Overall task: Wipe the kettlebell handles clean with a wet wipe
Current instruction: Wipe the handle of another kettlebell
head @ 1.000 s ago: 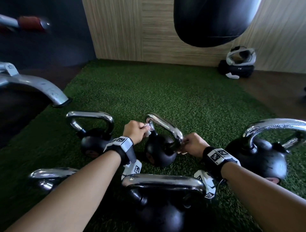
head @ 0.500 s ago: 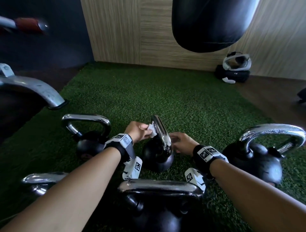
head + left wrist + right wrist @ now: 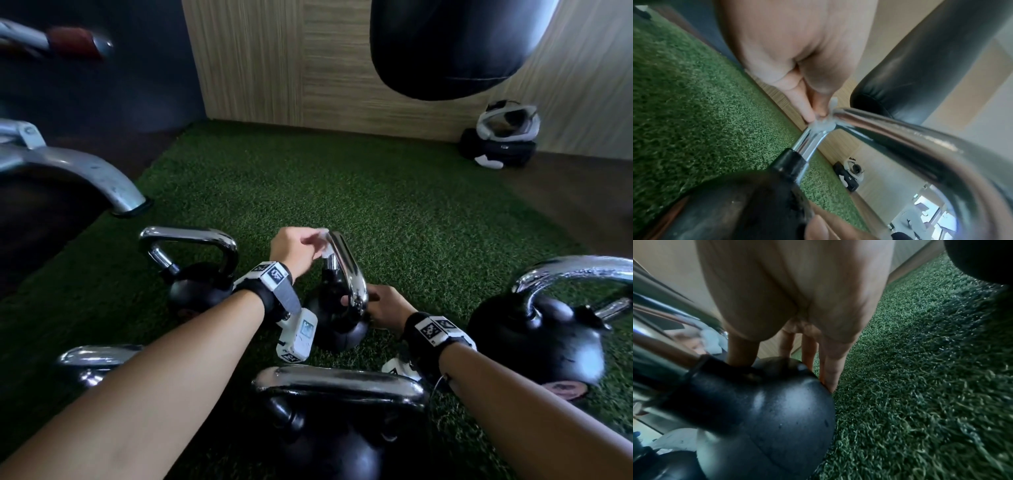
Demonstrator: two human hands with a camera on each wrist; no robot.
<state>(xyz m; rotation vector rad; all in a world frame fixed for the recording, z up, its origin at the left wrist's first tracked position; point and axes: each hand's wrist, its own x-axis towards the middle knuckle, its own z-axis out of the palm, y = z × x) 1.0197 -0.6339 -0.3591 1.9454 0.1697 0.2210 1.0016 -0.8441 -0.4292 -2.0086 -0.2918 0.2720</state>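
A small black kettlebell (image 3: 339,329) with a chrome handle (image 3: 347,274) stands on the green turf in the middle, its handle edge-on to me. My left hand (image 3: 296,253) pinches a white wet wipe (image 3: 322,245) against the far top corner of that handle. In the left wrist view the fingertips (image 3: 809,113) press the wipe (image 3: 824,125) onto the chrome bend (image 3: 890,128). My right hand (image 3: 383,305) grips the kettlebell low down. The right wrist view shows its thumb (image 3: 742,350) beside the handle's base and its fingers (image 3: 828,368) down the far side of the ball (image 3: 766,410).
Several other chrome-handled kettlebells stand around: one left (image 3: 195,274), a large one right (image 3: 534,335), one close in front (image 3: 339,383), one near left (image 3: 96,359). A black punching bag (image 3: 452,44) hangs above. A grey machine foot (image 3: 102,178) is left; headgear (image 3: 503,137) lies by the wall.
The middle kettlebell has turned until its handle faces me edge-on. My left hand has slid the wipe up from the handle's lower left side to its top corner. My right hand stays low on it.
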